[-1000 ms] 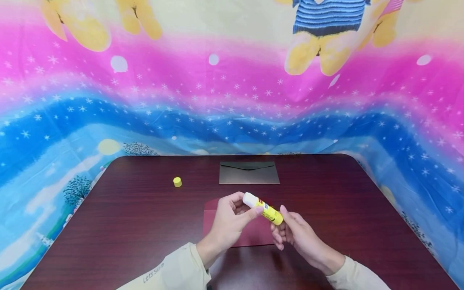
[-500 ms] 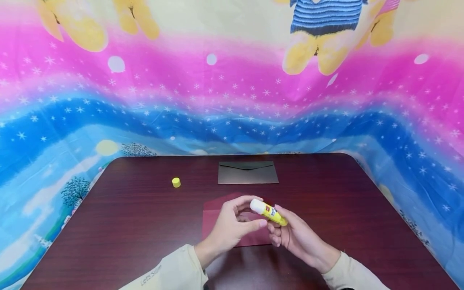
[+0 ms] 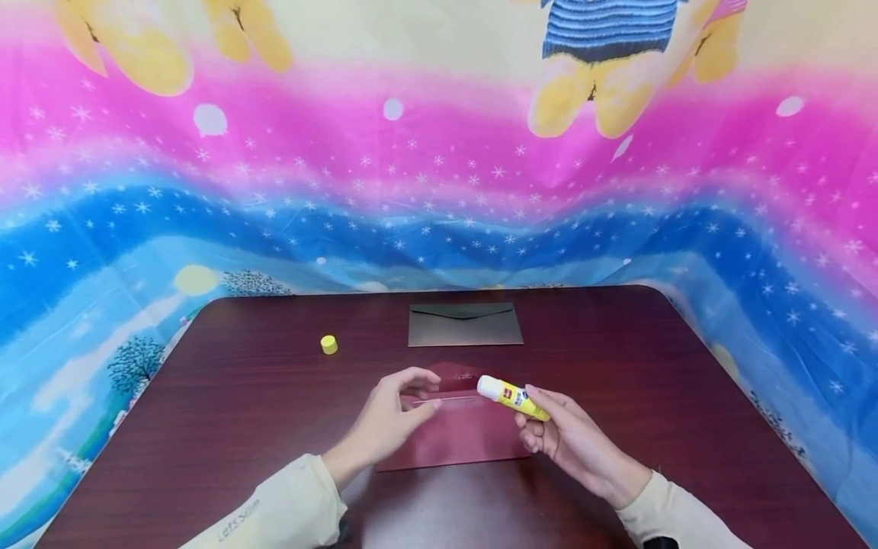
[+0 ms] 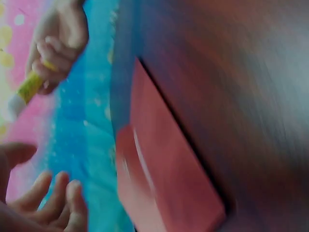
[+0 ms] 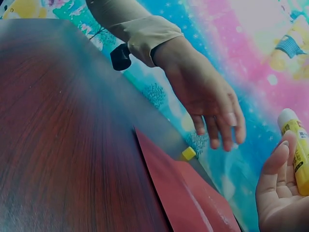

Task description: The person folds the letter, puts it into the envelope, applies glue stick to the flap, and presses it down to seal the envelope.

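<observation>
My right hand point(image 3: 583, 450) grips a yellow glue stick point(image 3: 528, 404) by its lower end, its white top uncapped and tilted up to the left. A dark red envelope point(image 3: 473, 438) lies below both hands with its flap point(image 3: 458, 374) folded open away from me. Wet-looking streaks shine on that flap. My left hand point(image 3: 387, 415) hovers over the envelope's left part, fingers loosely bent and holding nothing. In the right wrist view, a gap separates the left hand point(image 5: 207, 96) from the glue stick point(image 5: 299, 154).
The yellow cap point(image 3: 329, 345) stands on the dark wooden table point(image 3: 240, 427), far to the left. Near the table's back edge lies a closed grey-brown envelope point(image 3: 466, 328). A printed curtain point(image 3: 439, 191) hangs behind and beside the table.
My left hand has come away from the glue stick and moved left, uncovering more of the red envelope and its flap. The right hand has shifted slightly right with the glue stick.
</observation>
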The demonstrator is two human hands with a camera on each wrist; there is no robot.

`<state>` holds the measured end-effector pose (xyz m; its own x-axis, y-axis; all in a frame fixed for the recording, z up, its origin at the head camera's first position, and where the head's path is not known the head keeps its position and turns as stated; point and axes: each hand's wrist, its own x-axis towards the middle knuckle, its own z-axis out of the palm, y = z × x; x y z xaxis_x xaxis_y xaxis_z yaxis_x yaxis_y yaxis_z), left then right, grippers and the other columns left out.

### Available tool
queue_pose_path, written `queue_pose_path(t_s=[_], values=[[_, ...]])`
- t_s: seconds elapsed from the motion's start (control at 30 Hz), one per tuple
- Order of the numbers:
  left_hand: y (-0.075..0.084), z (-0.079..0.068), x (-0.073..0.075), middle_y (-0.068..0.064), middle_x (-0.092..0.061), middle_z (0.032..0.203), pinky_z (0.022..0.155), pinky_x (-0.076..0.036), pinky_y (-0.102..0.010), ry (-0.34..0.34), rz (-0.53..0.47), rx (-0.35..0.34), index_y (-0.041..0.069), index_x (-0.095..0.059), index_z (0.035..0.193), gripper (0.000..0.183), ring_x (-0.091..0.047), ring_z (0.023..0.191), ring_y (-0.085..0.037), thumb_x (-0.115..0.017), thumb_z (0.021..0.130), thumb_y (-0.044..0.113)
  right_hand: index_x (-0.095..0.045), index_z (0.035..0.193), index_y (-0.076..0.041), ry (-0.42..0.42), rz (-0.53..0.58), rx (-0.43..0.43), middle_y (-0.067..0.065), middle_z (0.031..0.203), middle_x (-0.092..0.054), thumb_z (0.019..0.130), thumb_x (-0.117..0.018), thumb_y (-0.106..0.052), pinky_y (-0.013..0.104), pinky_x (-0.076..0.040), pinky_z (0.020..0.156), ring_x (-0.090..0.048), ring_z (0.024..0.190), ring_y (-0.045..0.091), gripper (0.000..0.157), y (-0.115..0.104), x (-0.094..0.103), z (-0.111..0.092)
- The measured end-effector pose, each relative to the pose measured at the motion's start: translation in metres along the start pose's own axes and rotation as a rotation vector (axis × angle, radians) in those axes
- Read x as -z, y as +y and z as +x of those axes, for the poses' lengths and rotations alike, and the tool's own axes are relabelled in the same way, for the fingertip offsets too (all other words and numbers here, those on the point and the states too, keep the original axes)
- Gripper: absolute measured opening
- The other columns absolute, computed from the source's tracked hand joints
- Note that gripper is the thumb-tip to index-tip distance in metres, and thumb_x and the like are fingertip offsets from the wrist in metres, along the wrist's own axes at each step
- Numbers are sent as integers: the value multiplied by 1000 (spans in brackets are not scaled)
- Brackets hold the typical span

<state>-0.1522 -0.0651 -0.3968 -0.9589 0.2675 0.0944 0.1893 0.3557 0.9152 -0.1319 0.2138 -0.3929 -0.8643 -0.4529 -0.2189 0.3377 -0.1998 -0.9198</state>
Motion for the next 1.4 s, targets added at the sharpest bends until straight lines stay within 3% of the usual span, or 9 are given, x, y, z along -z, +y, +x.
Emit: queue_pose_path(t_s=[0.17,0.37,0.63,0.8,1.03,1.27,1.4], values=[[-9,-3,17,-7,-71,118,92,-55,-48,-64,288,22,14,-69,118,30,-69,104,-26,-76,89,19,-52,116,-9,-20,19,47,-6,82,-65,110,-42,-30,14,-50,63,-57,67,3,24,1,5,1],[-18,-14,24,-6,-72,122,98,-53,-51,-95,640,8,10,-69,122,43,-66,116,-28,-81,84,27,-57,111,-14,-9,32,69,-6,81,-64,110,-41,-28,14,-50,63,-57,67,2,22,3,9,3],[-29,-27,25,-19,-62,138,101,-53,-53,-205,886,-102,0,-62,133,66,-58,130,-36,-84,81,34,-54,115,-8,113,-28,24,-5,78,-61,109,-45,-33,14,-48,61,-55,65,3,28,3,6,6],[-34,-31,23,-22,-58,142,100,-53,-52,-249,937,-129,-2,-60,135,71,-56,132,-38,-84,80,35,-47,121,-1,163,-74,-5,-6,77,-60,108,-47,-35,14,-47,60,-53,63,3,36,4,4,8],[-35,-28,18,-21,-56,145,100,-54,-51,-247,928,-137,1,-60,136,68,-56,132,-37,-81,84,39,-48,120,-2,168,-109,-7,-6,77,-61,107,-49,-33,15,-47,61,-54,64,4,34,5,4,11],[-38,-22,15,-17,-59,142,101,-54,-49,-231,969,-175,3,-61,136,63,-59,127,-36,-80,86,36,-39,137,5,246,-183,-57,-4,80,-59,107,-48,-40,15,-47,59,-53,63,5,56,1,5,20],[-39,-20,15,-16,-59,143,102,-53,-48,-242,978,-156,2,-61,136,67,-58,129,-34,-81,85,40,-42,136,5,284,-260,-49,-2,79,-58,105,-52,-40,17,-46,58,-52,60,6,55,1,6,28]])
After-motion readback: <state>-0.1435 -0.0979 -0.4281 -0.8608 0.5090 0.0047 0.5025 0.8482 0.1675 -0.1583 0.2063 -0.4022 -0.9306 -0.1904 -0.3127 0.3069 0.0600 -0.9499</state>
